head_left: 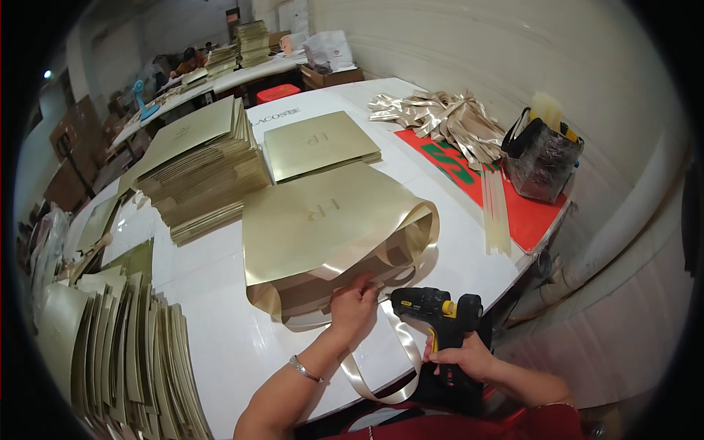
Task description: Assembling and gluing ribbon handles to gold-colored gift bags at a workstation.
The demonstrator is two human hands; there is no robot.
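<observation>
In front of me lies a gold paper bag (323,220) with its mouth toward me, gaping slightly. My left hand (354,309) is closed at the near edge of that mouth; its fingertips hide what they pinch. From beside it, a shiny cream ribbon (404,341) hangs in a loop over the table's near edge. My right hand (466,357) grips the handle of a black and yellow glue gun (438,308). The gun's nozzle points left, close to the bag's mouth and my left fingers.
Stacked gold bags (209,172) stand at the back left, with several upright bags (125,352) at the near left. Another flat bag (319,143) lies behind. To the right are a ribbon bundle (455,121), pale glue sticks (496,213) and a plastic-wrapped container (544,165).
</observation>
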